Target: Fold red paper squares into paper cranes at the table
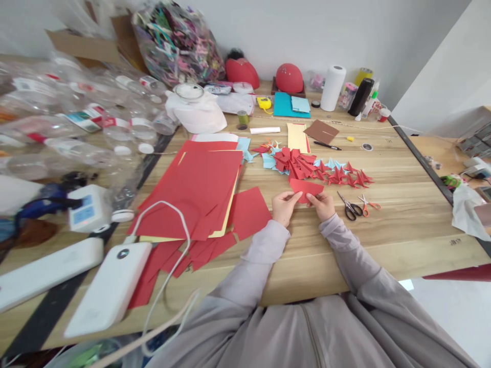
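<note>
Between my two hands is a piece of red paper (306, 189), lifted a little off the wooden table. My left hand (284, 207) pinches its left side, thumb on the near face. On the other side my right hand (322, 205) grips the lower right part the same way. Just beyond the paper lies a heap of folded red paper pieces (297, 162), with pointed red paper stars (347, 176) and light blue ones to its right. Black-handled scissors (351, 208) and small orange-handled scissors (369, 203) rest right of my right hand.
Large red sheets (199, 179) are stacked to the left, with a loose red square (251, 212) beside them. A white power bank (109, 289) with a cable lies near the front left. Many plastic bottles (115, 128) crowd the far left. A white cylinder (333, 88) stands at the back.
</note>
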The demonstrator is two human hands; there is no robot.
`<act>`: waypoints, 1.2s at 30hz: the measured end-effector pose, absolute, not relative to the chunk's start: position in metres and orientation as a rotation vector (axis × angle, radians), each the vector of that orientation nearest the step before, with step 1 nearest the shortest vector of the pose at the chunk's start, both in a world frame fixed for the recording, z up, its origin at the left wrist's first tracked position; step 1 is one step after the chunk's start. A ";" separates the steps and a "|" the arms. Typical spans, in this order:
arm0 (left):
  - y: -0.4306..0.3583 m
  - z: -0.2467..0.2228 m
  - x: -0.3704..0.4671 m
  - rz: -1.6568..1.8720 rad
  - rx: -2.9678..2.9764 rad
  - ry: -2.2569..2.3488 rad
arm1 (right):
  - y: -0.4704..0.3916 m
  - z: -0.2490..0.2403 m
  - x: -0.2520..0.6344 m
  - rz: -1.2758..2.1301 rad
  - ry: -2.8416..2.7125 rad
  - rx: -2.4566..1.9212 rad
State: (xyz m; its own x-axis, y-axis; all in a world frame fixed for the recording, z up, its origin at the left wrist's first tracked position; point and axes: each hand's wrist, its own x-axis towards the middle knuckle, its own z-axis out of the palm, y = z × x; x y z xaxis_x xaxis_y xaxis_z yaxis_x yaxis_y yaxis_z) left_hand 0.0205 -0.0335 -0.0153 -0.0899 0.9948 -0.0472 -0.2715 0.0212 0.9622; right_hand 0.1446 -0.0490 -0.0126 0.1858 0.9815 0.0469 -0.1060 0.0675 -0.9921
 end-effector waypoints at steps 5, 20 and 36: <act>-0.031 -0.017 0.020 1.405 0.869 1.047 | -0.049 -0.013 0.144 1.099 -1.023 -1.179; -0.027 -0.016 0.018 1.449 0.712 0.985 | -0.054 -0.010 0.139 1.308 -1.121 -1.138; -0.031 -0.011 0.021 1.262 0.770 0.905 | -0.050 -0.013 0.144 1.213 -0.970 -1.166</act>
